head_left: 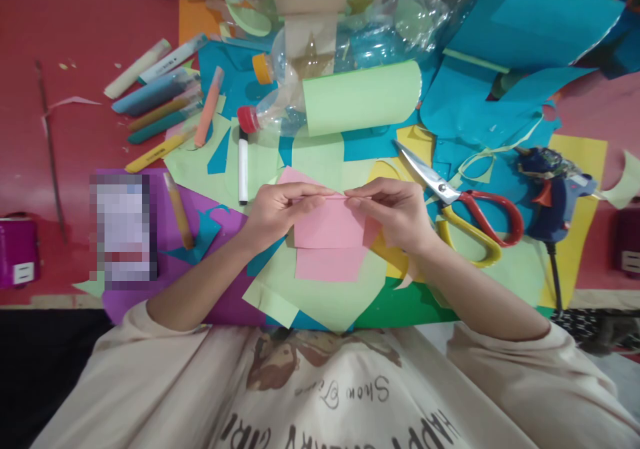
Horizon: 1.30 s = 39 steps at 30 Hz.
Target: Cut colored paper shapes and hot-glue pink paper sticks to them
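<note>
A piece of pink paper [329,226] hangs between my two hands, its top edge pinched into a narrow fold. My left hand [290,208] grips that edge on the left, thumb below and fingers above. From the right, my right hand [393,209] pinches the same edge, the fingertips of both hands close together. More pink paper [327,266] shows just beneath, over light green sheets [340,302]. Right of my right hand lie scissors [445,192] with one red and one yellow handle, blades apart.
A glue gun [560,196] lies at the right. Behind my hands are plastic bottles, one wrapped in light green paper [363,99]. Several markers [155,102] and a blurred phone-like object [125,229] are at the left. A black-and-white marker [243,168] lies near my left hand.
</note>
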### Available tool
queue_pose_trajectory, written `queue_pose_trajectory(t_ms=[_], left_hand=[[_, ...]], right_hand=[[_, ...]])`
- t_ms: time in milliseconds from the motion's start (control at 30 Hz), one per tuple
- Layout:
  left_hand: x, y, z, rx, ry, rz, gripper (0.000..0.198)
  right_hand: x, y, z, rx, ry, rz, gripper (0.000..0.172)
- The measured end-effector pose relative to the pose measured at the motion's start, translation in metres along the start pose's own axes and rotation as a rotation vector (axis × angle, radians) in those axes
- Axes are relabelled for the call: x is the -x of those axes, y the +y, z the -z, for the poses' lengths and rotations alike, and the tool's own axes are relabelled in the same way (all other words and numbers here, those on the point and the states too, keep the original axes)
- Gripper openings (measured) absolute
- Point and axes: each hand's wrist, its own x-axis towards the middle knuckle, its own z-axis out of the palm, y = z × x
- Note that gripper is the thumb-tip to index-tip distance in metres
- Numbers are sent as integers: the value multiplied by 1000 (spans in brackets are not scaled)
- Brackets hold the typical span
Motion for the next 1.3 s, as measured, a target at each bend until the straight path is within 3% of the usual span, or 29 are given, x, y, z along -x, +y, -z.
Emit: queue_pose_trajectory(t_ms=[533, 933, 1300], left_hand=[[-3, -4, -1, 93, 16, 96, 17], [-3, -1, -2, 81, -23, 61, 16], [2, -1, -6, 7, 3, 21, 14]], right_hand=[[-1, -2, -2, -38, 19, -51, 7], [3, -2, -3, 40, -42, 47, 9], [1, -5, -5, -24, -57, -43, 12]])
